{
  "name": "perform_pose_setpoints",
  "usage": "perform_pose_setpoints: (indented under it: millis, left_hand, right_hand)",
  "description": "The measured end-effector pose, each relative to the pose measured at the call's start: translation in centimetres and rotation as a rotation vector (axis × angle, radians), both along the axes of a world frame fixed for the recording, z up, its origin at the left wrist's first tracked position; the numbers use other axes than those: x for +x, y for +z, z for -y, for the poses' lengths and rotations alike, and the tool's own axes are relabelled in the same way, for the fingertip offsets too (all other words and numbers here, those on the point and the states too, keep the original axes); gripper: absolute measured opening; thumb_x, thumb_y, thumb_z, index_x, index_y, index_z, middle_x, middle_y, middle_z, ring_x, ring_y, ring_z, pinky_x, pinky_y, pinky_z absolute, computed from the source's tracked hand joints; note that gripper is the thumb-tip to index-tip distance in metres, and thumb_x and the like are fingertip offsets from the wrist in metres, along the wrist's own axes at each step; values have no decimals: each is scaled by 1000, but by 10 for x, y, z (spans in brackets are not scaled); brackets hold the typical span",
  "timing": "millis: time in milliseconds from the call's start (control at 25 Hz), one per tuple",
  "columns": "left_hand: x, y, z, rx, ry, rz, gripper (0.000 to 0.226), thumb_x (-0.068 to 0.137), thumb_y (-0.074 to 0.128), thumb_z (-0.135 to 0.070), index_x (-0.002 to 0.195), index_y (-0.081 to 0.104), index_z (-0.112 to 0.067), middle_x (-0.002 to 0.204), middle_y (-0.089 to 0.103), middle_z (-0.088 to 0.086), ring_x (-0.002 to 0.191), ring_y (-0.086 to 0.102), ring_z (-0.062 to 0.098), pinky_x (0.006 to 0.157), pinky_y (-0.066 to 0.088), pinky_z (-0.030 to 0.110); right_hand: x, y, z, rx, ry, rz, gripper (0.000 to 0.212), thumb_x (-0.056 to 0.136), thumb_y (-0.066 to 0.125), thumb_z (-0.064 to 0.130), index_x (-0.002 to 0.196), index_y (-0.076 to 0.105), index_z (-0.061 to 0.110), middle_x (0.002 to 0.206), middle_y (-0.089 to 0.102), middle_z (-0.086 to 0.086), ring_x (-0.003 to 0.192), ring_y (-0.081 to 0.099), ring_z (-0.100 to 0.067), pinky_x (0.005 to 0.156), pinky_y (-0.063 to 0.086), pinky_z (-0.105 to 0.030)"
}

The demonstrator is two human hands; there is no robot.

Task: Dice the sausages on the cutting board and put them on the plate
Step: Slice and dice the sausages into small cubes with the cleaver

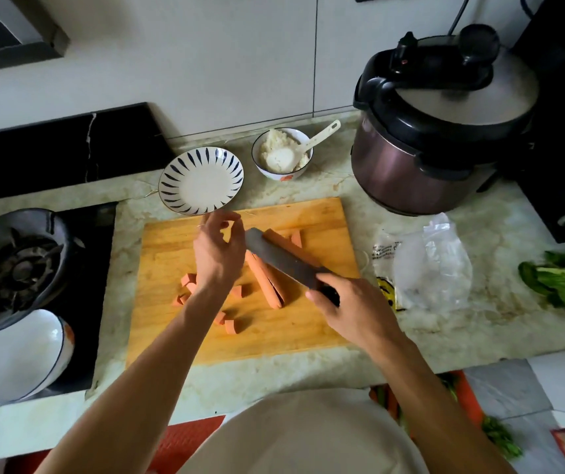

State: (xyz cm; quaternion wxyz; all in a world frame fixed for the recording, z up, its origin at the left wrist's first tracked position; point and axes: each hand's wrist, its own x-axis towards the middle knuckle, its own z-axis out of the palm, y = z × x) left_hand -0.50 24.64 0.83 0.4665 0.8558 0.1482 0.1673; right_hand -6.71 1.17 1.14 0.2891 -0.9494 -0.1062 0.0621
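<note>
1. Gripping the dark handle of a broad cleaver [283, 260], the right hand [353, 309] has its fingers wrapped tight around it, the flat grey blade angled across the middle of the board.
2. Over at the far edge, the left hand [218, 249] hovers with thumb and fingertips pinched on a small pink sausage piece [227, 225], just short of the plate.
3. The rectangular wooden cutting board [171, 254] shows warm, smooth grain and sits on a pale marbled stone counter [479, 323].
4. Two long sausage strips [264, 282] lie on the board, smooth and pinkish-orange, one partly under the blade.
5. Chunky diced pieces [187, 289] are scattered to the left and near side of the board, blocky with clean-cut faces.
6. The round ceramic plate [200, 181], glossy white with dark blue petal strokes around the rim, stands just beyond the board and holds no sausage.
7. Beside it sits a small bowl of rice [283, 153] with a pale plastic spoon [312, 142] in it.
8. A rounded metallic pressure cooker [438, 131] stands at the right, with crinkled clear plastic bags [428, 268] and leafy greens [561, 282] nearer.
</note>
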Motion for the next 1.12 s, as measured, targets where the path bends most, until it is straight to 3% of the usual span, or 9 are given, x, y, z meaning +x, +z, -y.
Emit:
perform_pose_setpoints:
  millis: [80, 160, 280, 400, 560, 720, 960, 1120]
  left_hand:
    - [-1, 0, -1, 229, -232, -74, 16, 87, 63, -13, 102, 70, -16, 108, 65, 4, 95, 57, 14, 80, 47, 29]
    - [-1, -6, 1, 381, -532, -148, 29, 82, 66, -9, 110, 70, -16, 116, 66, 5, 106, 59, 20, 90, 48, 33]
    - [5, -10, 6, 557, -750, -323, 44, 76, 64, -27, 120, 66, -32, 120, 65, -2, 112, 60, 23, 93, 48, 42]
    - [19, -5, 4, 589, -789, -410, 35, 83, 70, -35, 117, 68, -25, 109, 66, 5, 104, 61, 26, 89, 48, 42]
    - [28, -3, -2, 538, -869, -345, 23, 88, 68, -32, 106, 70, -18, 99, 66, 4, 91, 61, 22, 77, 49, 36]
    - [27, -10, -1, 435, -790, -293, 15, 89, 67, -28, 99, 68, -16, 94, 66, 1, 83, 61, 22, 71, 51, 36]
    - [32, -2, 3, 459, -848, -466, 30, 84, 74, -34, 108, 70, -16, 99, 62, 2, 89, 55, 19, 77, 47, 33]
    - [36, -8, 9, 289, -642, -382, 14, 86, 72, -24, 92, 69, -11, 78, 61, -6, 70, 52, 10, 59, 38, 22]
  right_hand:
    - [1, -2, -5, -99, 56, 17, 43, 90, 56, 56, 124, 62, 28, 105, 73, 2, 98, 67, -23, 70, 49, -33]
    - [3, -3, -10, -157, 106, 9, 48, 89, 55, 59, 128, 58, 31, 111, 72, 2, 104, 65, -24, 73, 49, -34]
    - [6, -3, -13, -178, 157, -1, 53, 88, 55, 63, 133, 53, 36, 118, 69, 3, 106, 64, -23, 75, 48, -34]
    - [7, -3, -13, -178, 194, -2, 52, 86, 57, 62, 132, 54, 38, 117, 69, 4, 103, 65, -23, 73, 47, -33]
    - [10, 3, -9, -162, 223, -13, 52, 86, 57, 62, 133, 53, 38, 117, 69, 5, 102, 65, -22, 71, 45, -31]
    - [15, 8, -11, -201, 233, -19, 52, 87, 55, 63, 132, 50, 38, 118, 68, 6, 105, 64, -23, 70, 42, -30]
    - [17, 10, -11, -226, 237, -32, 53, 87, 54, 63, 134, 48, 39, 117, 68, 6, 102, 65, -22, 71, 43, -30]
    - [18, 14, -12, -205, 247, -67, 53, 88, 56, 61, 135, 49, 37, 118, 68, 3, 105, 64, -24, 76, 47, -33]
